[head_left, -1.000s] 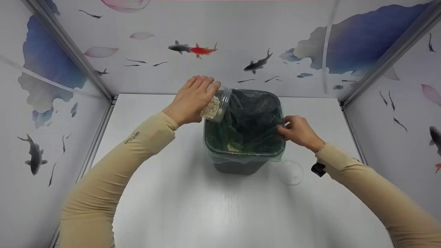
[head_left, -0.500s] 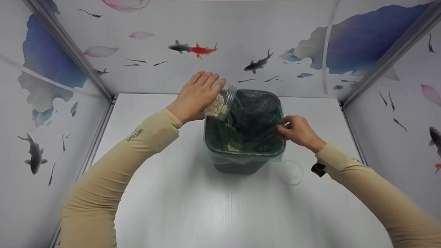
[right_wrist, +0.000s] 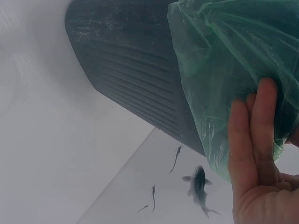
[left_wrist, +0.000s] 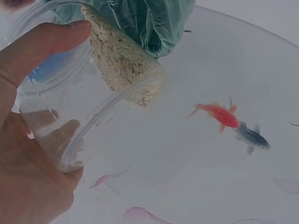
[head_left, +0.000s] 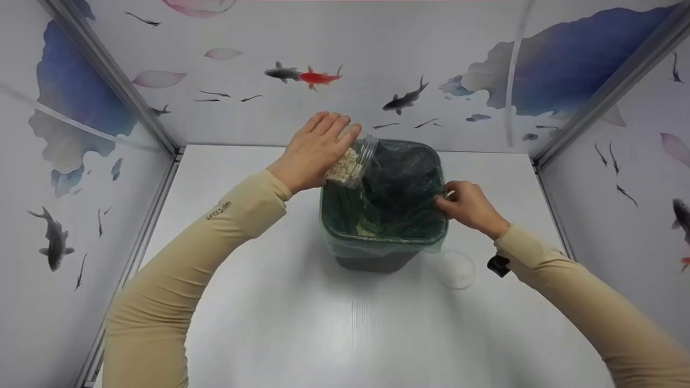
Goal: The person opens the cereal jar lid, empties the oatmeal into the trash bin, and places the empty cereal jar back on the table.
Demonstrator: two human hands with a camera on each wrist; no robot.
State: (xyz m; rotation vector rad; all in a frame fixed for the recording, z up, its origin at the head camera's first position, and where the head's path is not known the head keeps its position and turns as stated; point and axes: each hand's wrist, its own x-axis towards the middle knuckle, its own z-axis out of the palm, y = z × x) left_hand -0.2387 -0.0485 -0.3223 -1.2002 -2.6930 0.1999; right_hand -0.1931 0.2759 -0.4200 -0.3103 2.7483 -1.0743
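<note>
Because left hand point(head_left: 315, 153) grips clear jar point(head_left: 367, 152) tilted, mouth over bin point(head_left: 372, 263), pale grains point(head_left: 343, 168) bank along lower wall; right hand point(head_left: 470, 209) pinches green liner point(right_wrist: 210, 70) at rim, grip suited to steadying. Faint clear disc point(head_left: 455, 269) on table point(head_left: 302, 323), perhaps lid.

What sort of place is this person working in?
Probably a purpose-built work booth: a white table sits between pale panels printed with fish, with metal rails along the panel corners. A green-lined bin stands on the table.
</note>
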